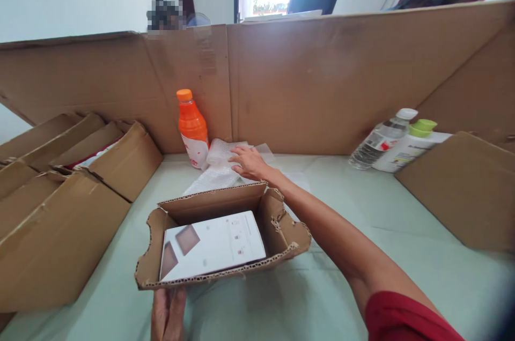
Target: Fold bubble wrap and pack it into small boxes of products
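An open cardboard box (209,200) stands in front of me with its near side tipped toward me. Inside it lies a white printed carton (225,242). At the box's lower front left, my left hand (168,313) grips it from below, its fingertips hidden under the cardboard. My right hand (250,163) reaches past the box, fingers spread and palm down, over crumpled bubble wrap (219,161). Whether the fingers touch the wrap I cannot tell. Just left of the wrap, an orange bottle (192,129) with an orange cap leans slightly.
Several cardboard boxes (100,207) line the left side. On the right, a clear water bottle (376,142) and a white bottle with a green cap (406,150) lean beside another cardboard box (462,191). A tall cardboard wall (322,78) closes off the back; a person's head (164,11) shows beyond it.
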Action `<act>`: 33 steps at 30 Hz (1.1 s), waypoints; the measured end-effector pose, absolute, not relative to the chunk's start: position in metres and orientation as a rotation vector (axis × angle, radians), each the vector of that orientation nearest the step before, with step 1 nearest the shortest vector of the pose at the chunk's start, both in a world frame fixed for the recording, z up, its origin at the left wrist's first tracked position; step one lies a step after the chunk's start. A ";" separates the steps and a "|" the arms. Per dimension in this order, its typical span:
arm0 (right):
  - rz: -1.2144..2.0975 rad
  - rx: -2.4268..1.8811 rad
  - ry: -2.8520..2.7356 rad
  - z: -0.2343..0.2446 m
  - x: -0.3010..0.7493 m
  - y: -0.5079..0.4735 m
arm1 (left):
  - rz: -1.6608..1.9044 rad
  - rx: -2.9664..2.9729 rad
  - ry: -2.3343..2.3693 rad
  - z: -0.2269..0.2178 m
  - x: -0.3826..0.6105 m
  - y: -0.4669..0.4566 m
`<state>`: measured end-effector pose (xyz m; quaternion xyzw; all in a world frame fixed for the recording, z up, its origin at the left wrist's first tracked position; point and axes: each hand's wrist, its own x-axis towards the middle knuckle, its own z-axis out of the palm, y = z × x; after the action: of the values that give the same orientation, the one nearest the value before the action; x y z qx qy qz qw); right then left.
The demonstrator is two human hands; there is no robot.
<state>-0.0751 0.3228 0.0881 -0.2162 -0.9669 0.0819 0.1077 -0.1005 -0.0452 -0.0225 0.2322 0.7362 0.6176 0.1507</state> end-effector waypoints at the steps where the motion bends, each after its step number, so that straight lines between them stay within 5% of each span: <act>1: 0.238 -0.624 -2.844 0.087 -0.089 0.326 | 1.761 0.658 2.127 -0.027 -0.102 -0.047; 6: 0.140 -0.756 -2.609 0.104 -0.083 0.327 | 1.702 0.682 2.134 -0.033 -0.107 -0.050; 11: 0.187 -0.790 -2.131 0.120 0.033 0.296 | 1.754 0.751 2.004 -0.028 -0.113 -0.048; 19: 1.600 -1.353 -1.333 0.041 0.175 0.149 | 1.838 0.740 1.996 -0.021 -0.119 -0.050; 25: 1.805 -1.323 -1.009 0.021 0.188 0.066 | 1.916 1.158 2.402 0.003 -0.085 -0.084; 33: 1.948 -1.224 -0.869 0.023 0.197 0.025 | 1.104 2.178 1.884 0.002 -0.021 -0.105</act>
<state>0.1968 0.0251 0.0230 -0.4692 -0.3329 0.7464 0.3346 -0.0207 -0.1053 0.0025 0.7058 0.6107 0.3579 0.0286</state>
